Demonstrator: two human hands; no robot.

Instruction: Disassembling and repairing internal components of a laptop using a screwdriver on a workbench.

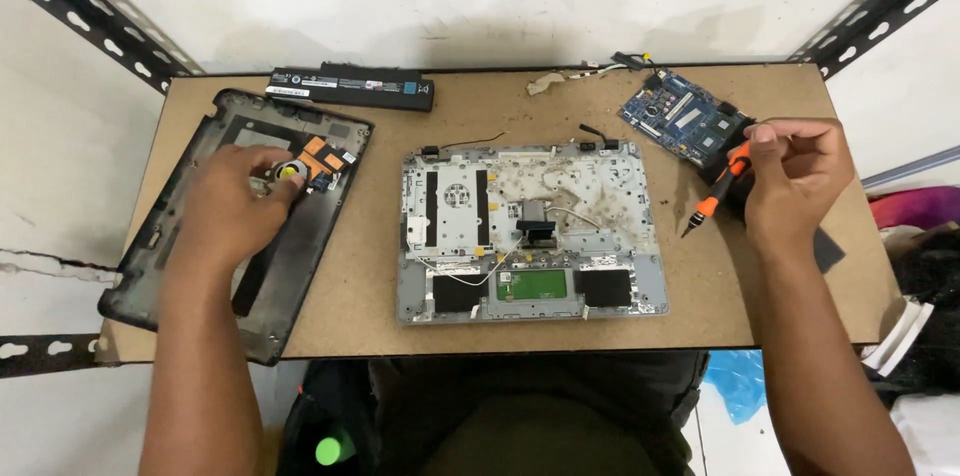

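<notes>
An opened grey laptop chassis (pixel 530 236) lies in the middle of a brown board table (pixel 370 276), its inner metal frame, loose wires and green touchpad board exposed. My left hand (pixel 235 206) rests on the dark bottom cover (pixel 170 266) at the left, fingertips on a small round fan with copper-orange parts (pixel 310 161). My right hand (pixel 795 181) holds an orange-and-black screwdriver (pixel 718 194) at the right, tip pointing down-left above the table. A blue motherboard (pixel 680 118) lies just behind that hand.
A long black battery (pixel 352 88) lies at the back left edge. A crumpled scrap and loose cables (pixel 590 71) sit at the back centre. Black perforated shelf brackets (pixel 90 21) stand at both back corners. Cloth and clutter lie off the right edge (pixel 915 266).
</notes>
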